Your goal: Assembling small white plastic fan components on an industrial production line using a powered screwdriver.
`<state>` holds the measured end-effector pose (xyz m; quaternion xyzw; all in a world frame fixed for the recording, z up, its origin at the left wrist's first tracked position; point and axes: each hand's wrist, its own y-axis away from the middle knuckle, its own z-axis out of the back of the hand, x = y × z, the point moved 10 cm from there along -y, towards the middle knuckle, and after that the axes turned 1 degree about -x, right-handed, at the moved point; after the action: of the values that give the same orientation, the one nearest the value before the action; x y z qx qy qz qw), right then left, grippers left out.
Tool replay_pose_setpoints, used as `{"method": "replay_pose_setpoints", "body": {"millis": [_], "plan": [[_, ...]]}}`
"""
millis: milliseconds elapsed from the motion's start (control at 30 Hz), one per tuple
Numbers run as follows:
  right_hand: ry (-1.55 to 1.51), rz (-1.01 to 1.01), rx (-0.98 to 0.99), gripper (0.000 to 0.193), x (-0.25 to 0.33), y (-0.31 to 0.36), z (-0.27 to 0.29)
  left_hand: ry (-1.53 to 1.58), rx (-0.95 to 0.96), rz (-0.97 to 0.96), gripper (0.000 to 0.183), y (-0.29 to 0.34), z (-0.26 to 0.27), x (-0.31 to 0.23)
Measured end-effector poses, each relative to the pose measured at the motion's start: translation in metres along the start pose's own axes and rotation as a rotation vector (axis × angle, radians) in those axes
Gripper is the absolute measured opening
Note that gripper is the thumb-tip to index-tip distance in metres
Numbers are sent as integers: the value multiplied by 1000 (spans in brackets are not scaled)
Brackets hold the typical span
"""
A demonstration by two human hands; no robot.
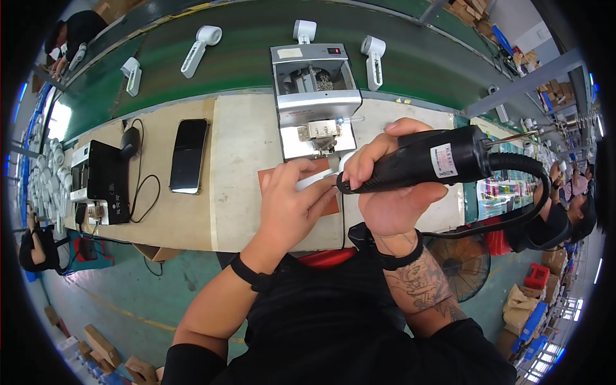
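Note:
My right hand [401, 205] is wrapped round a black electric screwdriver [417, 160], held nearly level with its corded end to the right. Its tip end points at my left hand and is hidden behind my fingers. My left hand [287, 202] pinches a white plastic part [312, 180], of which only a small piece shows between the fingers. Both hands meet above a reddish-brown mat [329, 206] on the bench. Just beyond them stands a silver screw feeder [317, 102] with loose screws in its open bin.
A black phone [189, 156] and a second feeder-like machine [102, 183] with cables occupy the left of the bench. Beyond it, several white handheld units [201, 51] lie on a green conveyor [244, 58]. The driver's cord [507, 224] loops right, above a floor fan [461, 273]. Other people work at both sides.

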<state>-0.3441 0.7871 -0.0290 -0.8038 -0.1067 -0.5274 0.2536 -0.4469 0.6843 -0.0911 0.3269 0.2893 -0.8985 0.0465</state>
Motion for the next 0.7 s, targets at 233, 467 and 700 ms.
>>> {"method": "replay_pose_setpoints", "body": {"millis": [233,467,700], "plan": [[60,12,8,104,2,2,-1,-11,4,9,35,-1,1,0],[-14,66,-28,97,1,0,11,-29,19,24,35,-3,-1,0],[-28,54,-41,96,-6,2,17,-10,32,47,33,-2,-3,3]]}}
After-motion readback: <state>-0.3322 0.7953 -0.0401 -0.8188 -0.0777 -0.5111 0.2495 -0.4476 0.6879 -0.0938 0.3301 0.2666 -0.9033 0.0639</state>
